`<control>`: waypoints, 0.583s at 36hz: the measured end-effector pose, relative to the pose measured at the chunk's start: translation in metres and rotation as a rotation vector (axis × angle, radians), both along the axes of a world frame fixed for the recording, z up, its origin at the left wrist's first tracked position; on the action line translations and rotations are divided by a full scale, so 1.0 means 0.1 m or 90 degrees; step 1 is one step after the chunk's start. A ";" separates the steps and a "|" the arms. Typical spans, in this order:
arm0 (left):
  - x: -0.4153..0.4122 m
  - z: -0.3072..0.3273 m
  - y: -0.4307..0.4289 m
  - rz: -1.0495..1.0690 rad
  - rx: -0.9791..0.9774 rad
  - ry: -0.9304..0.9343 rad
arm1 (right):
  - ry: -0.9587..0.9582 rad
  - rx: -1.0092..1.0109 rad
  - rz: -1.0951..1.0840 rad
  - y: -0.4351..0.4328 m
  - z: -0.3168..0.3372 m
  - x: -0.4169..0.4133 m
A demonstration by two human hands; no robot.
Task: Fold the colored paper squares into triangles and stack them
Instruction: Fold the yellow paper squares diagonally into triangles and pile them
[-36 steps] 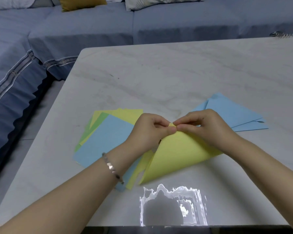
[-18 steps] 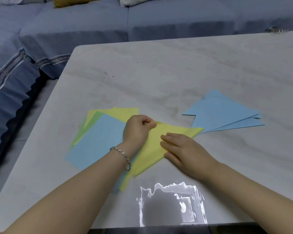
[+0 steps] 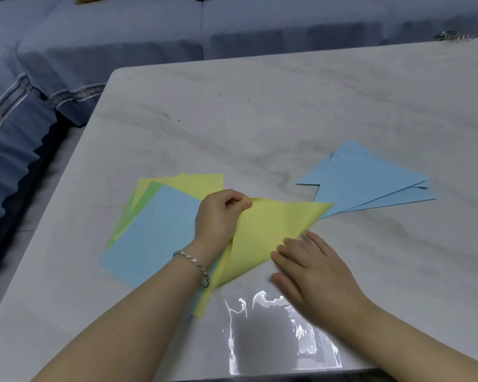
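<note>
Corner of yellow sheet [image 3: 262, 232] inside left hand [image 3: 218, 216].

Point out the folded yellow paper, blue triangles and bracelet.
yellow paper [image 3: 271, 230], head view, middle of its folded face.
blue triangles [image 3: 370, 180], head view, centre of top sheet.
bracelet [image 3: 193, 264], head view, links on wrist.

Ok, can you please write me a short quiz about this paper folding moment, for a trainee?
1. True or false: the left hand pinches a corner of the yellow sheet.
2. Which colour are the folded triangles already stacked? A green, B blue, C red.
3. Fill in: the ____ hand presses the yellow sheet's edge with straight fingers.
Key: 1 true; 2 B; 3 right hand.
</note>
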State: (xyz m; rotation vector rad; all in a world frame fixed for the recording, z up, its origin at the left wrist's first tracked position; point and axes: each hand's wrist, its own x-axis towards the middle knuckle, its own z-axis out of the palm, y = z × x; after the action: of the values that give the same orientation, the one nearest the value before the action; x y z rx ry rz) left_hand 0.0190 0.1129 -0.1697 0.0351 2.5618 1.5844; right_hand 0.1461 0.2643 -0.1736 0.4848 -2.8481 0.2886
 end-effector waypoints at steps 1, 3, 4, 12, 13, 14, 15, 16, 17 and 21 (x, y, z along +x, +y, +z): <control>0.00 0.00 0.00 0.000 0.005 -0.001 | 0.004 -0.004 -0.015 -0.03 0.00 0.00; -0.01 -0.01 -0.01 -0.006 0.012 -0.005 | 0.007 -0.005 -0.041 -0.07 0.01 0.02; -0.01 -0.01 -0.01 -0.008 0.015 -0.006 | 0.002 -0.002 -0.053 -0.09 0.02 0.02; 0.00 -0.02 -0.03 -0.008 0.030 -0.006 | -0.078 0.016 -0.148 -0.20 0.05 0.08; 0.00 -0.01 -0.03 -0.008 0.030 -0.007 | -0.086 0.022 -0.157 -0.18 0.05 0.07; -0.01 -0.01 -0.03 -0.008 0.033 -0.009 | -0.092 0.028 -0.164 -0.16 0.06 0.06; -0.01 -0.01 -0.03 -0.007 0.034 -0.009 | -0.098 0.033 -0.171 -0.14 0.06 0.05; -0.01 -0.01 -0.02 -0.005 0.034 -0.008 | -0.104 0.039 -0.181 -0.11 0.06 0.03; -0.01 -0.01 -0.02 -0.004 0.033 -0.007 | -0.109 0.044 -0.192 -0.09 0.07 0.02; 0.00 -0.02 -0.02 0.001 0.030 -0.009 | -0.113 0.061 -0.230 0.03 0.07 -0.05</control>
State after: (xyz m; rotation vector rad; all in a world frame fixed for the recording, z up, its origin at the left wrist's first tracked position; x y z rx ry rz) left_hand 0.0192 0.1106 -0.1713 0.0256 2.5146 1.6394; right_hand 0.1415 0.2673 -0.1661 -0.0472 -3.0573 0.1324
